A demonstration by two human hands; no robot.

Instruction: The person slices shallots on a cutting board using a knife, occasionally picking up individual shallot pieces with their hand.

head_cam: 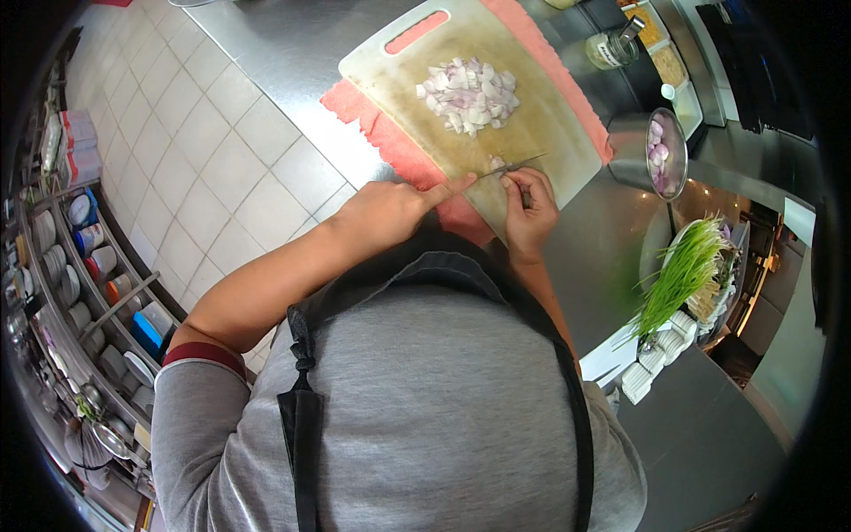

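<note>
My left hand point(392, 209) grips a knife, its index finger stretched along the spine and the handle hidden in the palm. The thin blade point(525, 161) points right across a pale cutting board point(565, 143). At the blade, the fingertips of my right hand point(532, 206) pinch a small piece of shallot point(496, 163), mostly covered by fingers and knife. Farther up the board lies a heap of sliced shallots point(471, 96). Beneath the board a red-pink cloth point(392, 143) sticks out on both sides.
A steel pot point(628, 149) with peeled shallots point(657, 154) stands right of the board. Behind it are a glass jar point(605, 52) and food containers point(668, 63). Green chives point(688, 266) lie farther right on the steel counter point(585, 246). Shelves of dishes point(73, 286) line the left.
</note>
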